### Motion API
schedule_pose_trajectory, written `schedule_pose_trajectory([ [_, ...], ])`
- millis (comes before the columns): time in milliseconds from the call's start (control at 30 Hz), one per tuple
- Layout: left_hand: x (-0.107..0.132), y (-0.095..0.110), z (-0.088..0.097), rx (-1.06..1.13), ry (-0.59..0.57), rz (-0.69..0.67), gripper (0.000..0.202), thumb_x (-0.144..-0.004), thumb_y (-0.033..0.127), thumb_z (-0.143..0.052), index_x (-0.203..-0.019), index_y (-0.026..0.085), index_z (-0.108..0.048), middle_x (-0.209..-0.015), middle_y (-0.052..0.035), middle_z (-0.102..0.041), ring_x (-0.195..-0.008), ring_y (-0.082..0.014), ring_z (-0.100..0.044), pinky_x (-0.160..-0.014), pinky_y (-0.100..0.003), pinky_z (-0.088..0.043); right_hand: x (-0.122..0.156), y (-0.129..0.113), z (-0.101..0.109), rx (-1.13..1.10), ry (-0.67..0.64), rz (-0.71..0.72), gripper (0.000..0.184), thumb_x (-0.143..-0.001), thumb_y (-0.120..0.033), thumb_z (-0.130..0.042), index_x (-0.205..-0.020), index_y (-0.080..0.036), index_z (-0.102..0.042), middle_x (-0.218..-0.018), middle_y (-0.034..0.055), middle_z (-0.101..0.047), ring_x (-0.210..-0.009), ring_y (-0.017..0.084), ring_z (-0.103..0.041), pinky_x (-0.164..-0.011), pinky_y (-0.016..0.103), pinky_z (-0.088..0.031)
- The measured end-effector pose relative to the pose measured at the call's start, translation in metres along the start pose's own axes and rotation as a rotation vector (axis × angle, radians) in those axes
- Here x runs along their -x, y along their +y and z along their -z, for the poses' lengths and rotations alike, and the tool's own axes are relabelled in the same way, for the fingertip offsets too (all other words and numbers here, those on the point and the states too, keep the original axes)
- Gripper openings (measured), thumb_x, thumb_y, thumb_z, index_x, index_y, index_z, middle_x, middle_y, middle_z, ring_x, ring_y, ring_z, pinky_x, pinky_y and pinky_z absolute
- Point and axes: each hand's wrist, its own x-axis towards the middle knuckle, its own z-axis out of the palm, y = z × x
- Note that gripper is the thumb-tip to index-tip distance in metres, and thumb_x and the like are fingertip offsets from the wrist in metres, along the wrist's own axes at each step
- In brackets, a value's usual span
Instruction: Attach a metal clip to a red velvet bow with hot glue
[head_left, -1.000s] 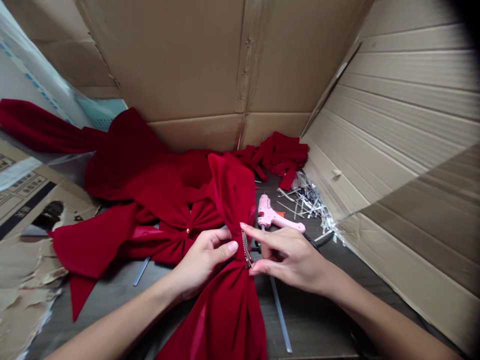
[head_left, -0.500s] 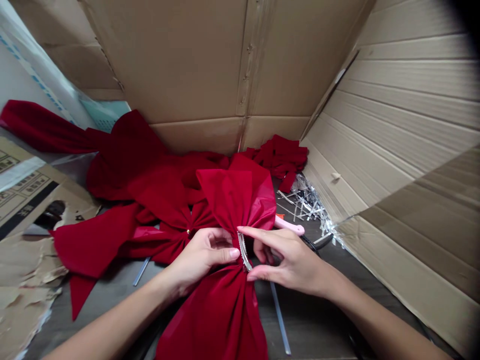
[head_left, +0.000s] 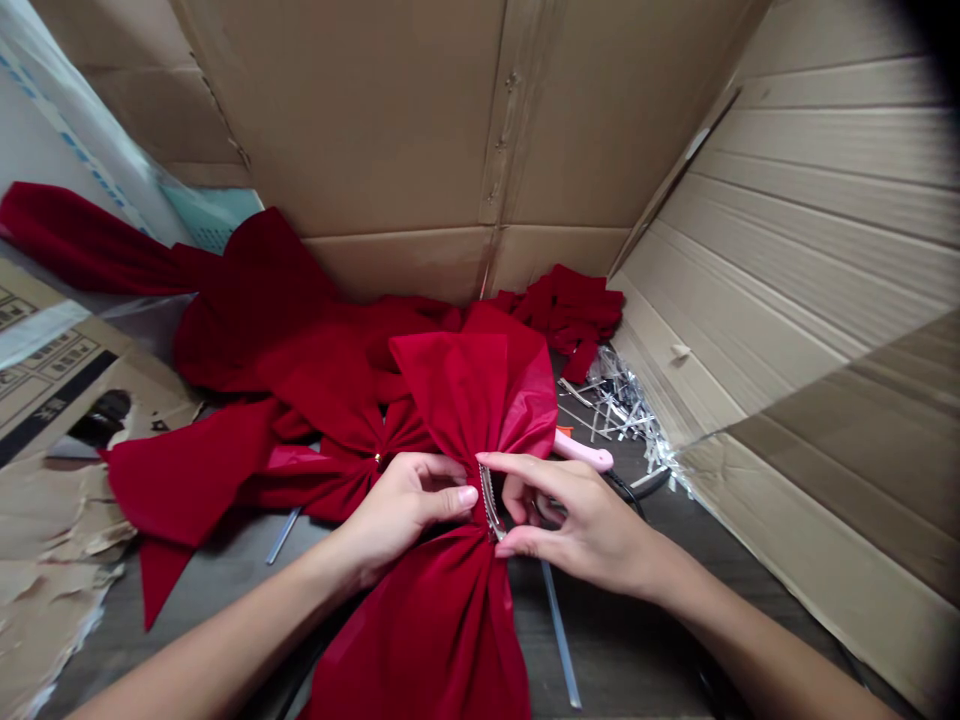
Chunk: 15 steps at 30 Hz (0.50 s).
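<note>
A large red fabric bow (head_left: 442,630) lies upright in front of me, gathered tightly at its middle. My left hand (head_left: 420,510) pinches that gathered middle from the left, thumb on top. Against the right side of the gather is a silver metal hair clip (head_left: 491,500) with toothed edges. My right hand (head_left: 574,510) holds the clip by its two ends, index finger at the top and thumb at the bottom. Whether the clip grips the cloth I cannot tell. Just left of my hands lies another red bow (head_left: 300,480) with a small gold-coloured spot at its knot.
More red bows (head_left: 247,310) pile up at the left. Red fabric strips (head_left: 574,310) and silver ties (head_left: 626,405) lie at the back right. A pink-handled tool (head_left: 585,452) and glue sticks (head_left: 561,635) rest on the table. Cardboard walls (head_left: 390,110) enclose the back and right.
Both hands keep their hold on the bow and clip, with hardly any movement. The view has shifted slightly.
</note>
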Motion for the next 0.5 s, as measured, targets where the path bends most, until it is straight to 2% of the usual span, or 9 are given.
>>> schedule_pose_trajectory([
  [300, 0.0002, 0.0039, 0.0025, -0.107, 0.03, -0.055, 0.026, -0.058, 0.03, -0.084, -0.067, 0.01, -0.07, -0.062, -0.0017, -0.065, -0.063, -0.0142, -0.056, -0.067, -0.025, -0.042, 0.0033, 0.0026, -0.0056, 0.129, 0.061, 0.139, 0.057, -0.088, -0.039, -0.063, -0.137, -0.013, -0.048, -0.063, -0.0039, -0.055, -0.051, 0.01, -0.044, -0.05, 0.021, -0.039],
  [500, -0.0006, 0.0052, 0.0032, -0.152, -0.013, -0.067, 0.027, -0.059, 0.03, -0.082, -0.069, 0.008, -0.071, -0.062, -0.0033, -0.066, -0.064, -0.0169, -0.057, -0.069, -0.028, -0.043, 0.0024, 0.0014, -0.005, 0.163, 0.049, 0.116, 0.058, -0.089, -0.047, -0.058, -0.135, -0.011, -0.052, -0.056, -0.0053, -0.05, -0.046, 0.01, -0.039, -0.047, 0.021, -0.036],
])
